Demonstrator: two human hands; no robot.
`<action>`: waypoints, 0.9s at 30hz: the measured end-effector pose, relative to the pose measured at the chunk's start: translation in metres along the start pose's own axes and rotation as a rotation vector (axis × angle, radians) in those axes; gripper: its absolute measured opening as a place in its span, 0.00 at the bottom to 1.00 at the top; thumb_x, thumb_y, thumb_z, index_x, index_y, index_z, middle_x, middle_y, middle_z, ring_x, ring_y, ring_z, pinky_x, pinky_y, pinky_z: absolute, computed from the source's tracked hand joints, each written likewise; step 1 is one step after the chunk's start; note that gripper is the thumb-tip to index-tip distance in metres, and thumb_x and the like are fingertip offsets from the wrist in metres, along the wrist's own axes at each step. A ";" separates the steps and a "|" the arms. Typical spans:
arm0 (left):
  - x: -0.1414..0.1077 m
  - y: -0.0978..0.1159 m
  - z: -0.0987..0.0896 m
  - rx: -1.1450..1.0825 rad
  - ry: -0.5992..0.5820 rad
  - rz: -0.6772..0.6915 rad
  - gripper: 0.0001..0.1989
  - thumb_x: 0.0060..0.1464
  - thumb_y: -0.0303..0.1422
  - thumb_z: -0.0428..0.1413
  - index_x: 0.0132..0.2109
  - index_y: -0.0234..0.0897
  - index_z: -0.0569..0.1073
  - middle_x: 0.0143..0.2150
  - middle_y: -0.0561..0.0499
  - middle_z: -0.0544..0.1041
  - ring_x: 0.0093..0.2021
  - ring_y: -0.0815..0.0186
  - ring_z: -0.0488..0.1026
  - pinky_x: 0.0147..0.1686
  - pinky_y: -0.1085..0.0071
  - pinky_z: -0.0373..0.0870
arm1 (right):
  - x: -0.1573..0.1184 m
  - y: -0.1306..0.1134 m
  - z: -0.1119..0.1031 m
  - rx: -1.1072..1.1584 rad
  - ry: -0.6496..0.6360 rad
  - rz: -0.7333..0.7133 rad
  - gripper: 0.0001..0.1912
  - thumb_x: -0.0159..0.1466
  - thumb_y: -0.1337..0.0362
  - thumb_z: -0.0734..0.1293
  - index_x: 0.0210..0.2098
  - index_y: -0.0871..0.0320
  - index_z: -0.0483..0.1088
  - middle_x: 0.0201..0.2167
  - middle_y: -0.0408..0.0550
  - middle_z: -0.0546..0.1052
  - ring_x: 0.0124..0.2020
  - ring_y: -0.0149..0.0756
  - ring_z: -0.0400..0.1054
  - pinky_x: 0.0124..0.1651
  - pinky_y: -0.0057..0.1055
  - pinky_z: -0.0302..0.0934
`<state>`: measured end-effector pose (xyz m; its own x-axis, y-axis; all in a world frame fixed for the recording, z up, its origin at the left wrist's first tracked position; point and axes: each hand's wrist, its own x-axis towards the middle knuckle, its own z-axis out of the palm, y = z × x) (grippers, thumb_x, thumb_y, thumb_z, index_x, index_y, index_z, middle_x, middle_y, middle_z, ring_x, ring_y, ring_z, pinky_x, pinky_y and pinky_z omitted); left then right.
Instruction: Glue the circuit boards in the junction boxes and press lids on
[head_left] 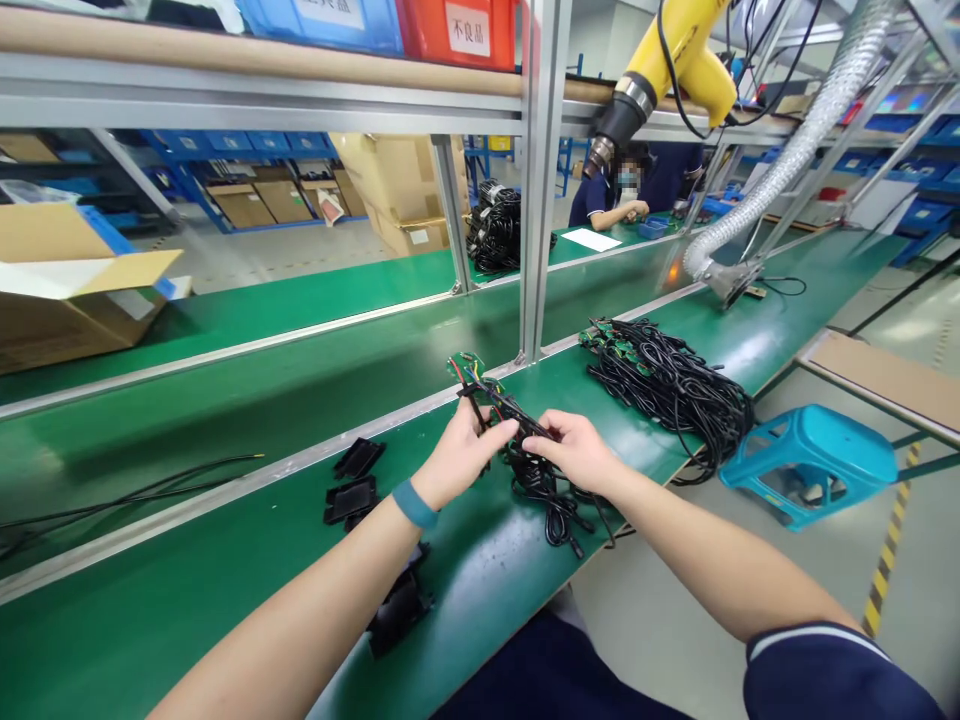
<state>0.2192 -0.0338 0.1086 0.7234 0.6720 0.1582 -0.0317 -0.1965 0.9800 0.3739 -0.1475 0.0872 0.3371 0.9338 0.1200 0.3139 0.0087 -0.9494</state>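
My left hand (469, 445), with a teal band at the wrist, grips a black cable (474, 398) near its end. A small green circuit board (466, 368) with red, yellow and blue wires sticks up past those fingers. Close beside it, my right hand (570, 448) has thumb and fingers closed on black cable too. Below the hands, more black cables with plugs (555, 505) lie in a loose bundle on the green bench. Left of my left forearm are black plastic housings (351, 498); others (397, 612) lie nearer me, partly behind the arm.
A large heap of black cables with boards (667, 385) lies to the right. A yellow heat gun (652, 80) hangs above, beside a silver duct (802, 165). A metal post (534, 200) rises ahead. A blue stool (814, 460) stands right; a co-worker (611, 195) sits across.
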 end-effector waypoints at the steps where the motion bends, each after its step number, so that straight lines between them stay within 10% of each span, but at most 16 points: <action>1: -0.001 -0.002 0.004 0.014 0.017 -0.010 0.26 0.47 0.45 0.65 0.47 0.36 0.66 0.41 0.48 0.77 0.41 0.61 0.75 0.42 0.66 0.71 | 0.002 0.000 -0.001 0.024 -0.032 -0.016 0.17 0.58 0.53 0.71 0.24 0.58 0.65 0.21 0.37 0.66 0.25 0.28 0.58 0.31 0.27 0.55; 10: 0.009 -0.016 0.010 0.176 -0.136 -0.014 0.30 0.48 0.37 0.64 0.55 0.35 0.62 0.45 0.47 0.76 0.43 0.60 0.74 0.45 0.65 0.70 | -0.004 -0.001 -0.029 0.267 -0.320 0.288 0.21 0.57 0.47 0.71 0.37 0.58 0.68 0.33 0.46 0.77 0.24 0.29 0.68 0.24 0.26 0.59; 19: 0.009 -0.001 0.009 0.458 -0.133 0.103 0.29 0.57 0.29 0.50 0.66 0.35 0.57 0.37 0.49 0.76 0.38 0.59 0.74 0.43 0.65 0.69 | -0.031 0.020 -0.031 -0.595 -0.219 0.087 0.05 0.56 0.69 0.70 0.27 0.57 0.69 0.24 0.41 0.72 0.27 0.32 0.64 0.31 0.28 0.54; 23: 0.004 0.002 0.013 0.519 -0.077 0.137 0.21 0.61 0.32 0.47 0.60 0.35 0.66 0.34 0.49 0.76 0.38 0.58 0.75 0.42 0.67 0.69 | -0.027 0.026 -0.036 -0.445 -0.390 0.222 0.11 0.55 0.62 0.71 0.21 0.57 0.66 0.19 0.37 0.67 0.23 0.29 0.60 0.28 0.27 0.51; 27: 0.001 -0.010 0.012 0.506 0.014 -0.018 0.18 0.56 0.42 0.56 0.50 0.36 0.73 0.32 0.50 0.77 0.31 0.60 0.74 0.36 0.67 0.68 | -0.021 0.025 -0.047 -0.182 -0.165 0.166 0.13 0.62 0.56 0.65 0.27 0.59 0.70 0.24 0.40 0.69 0.28 0.31 0.62 0.34 0.28 0.56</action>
<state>0.2280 -0.0396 0.0972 0.7115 0.6873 0.1466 0.3212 -0.5036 0.8020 0.4160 -0.1836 0.0749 0.2528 0.9627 -0.0961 0.4256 -0.1998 -0.8826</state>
